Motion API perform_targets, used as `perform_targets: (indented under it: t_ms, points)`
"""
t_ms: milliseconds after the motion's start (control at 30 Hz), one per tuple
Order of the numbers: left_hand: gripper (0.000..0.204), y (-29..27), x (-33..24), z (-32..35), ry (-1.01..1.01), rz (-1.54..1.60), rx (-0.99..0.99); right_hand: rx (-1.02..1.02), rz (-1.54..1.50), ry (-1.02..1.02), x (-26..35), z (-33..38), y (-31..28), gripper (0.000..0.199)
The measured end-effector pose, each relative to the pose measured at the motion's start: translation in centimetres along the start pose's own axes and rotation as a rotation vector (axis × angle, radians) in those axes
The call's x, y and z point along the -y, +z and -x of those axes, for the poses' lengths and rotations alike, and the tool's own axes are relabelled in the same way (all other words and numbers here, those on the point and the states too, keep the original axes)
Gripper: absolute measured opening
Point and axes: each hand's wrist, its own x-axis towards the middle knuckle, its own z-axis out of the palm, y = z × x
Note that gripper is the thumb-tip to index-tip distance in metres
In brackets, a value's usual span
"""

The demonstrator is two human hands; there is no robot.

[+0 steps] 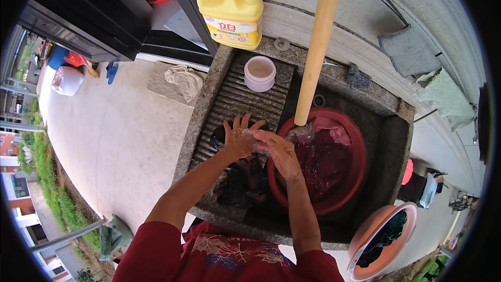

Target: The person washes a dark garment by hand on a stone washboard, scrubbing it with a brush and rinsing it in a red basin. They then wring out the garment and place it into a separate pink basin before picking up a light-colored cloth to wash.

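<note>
My left hand is wet, its fingers spread over the ridged washboard slab of a stone sink. From the right, my right hand reaches across with fingers stretched out, touching the left hand near the thumb. Neither hand appears to hold anything. Dark wet cloth lies on the slab below my hands, partly hidden by my left forearm. Beside my right hand stands a red basin in the sink, with maroon clothes and a pink cloth soaking in it.
A small pale tub sits on the washboard's far end. Behind it, a yellow pump jug stands at the sink's rim. A wooden pole hangs over the basin. At lower right is a pinkish basin with dark clothes.
</note>
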Motion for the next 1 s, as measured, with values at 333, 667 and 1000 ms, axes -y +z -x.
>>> perform_targets:
  t_ms: [333,667,1000]
  points:
    - [0.025,5.4,3.6,8.8,0.108,0.042,-0.293,-0.201,1.547,-0.341,-10.0,7.5,5.8,0.06]
    - [0.061,0.5,4.0,1.7,-0.225,0.313,0.038,-0.363,1.257,-0.274,-8.5,6.3,5.3,0.065]
    - [0.036,-9.2,7.9,12.2,-0.139,1.305,-0.013,-0.47,1.045,-0.408,-1.0,5.2,3.2,0.033]
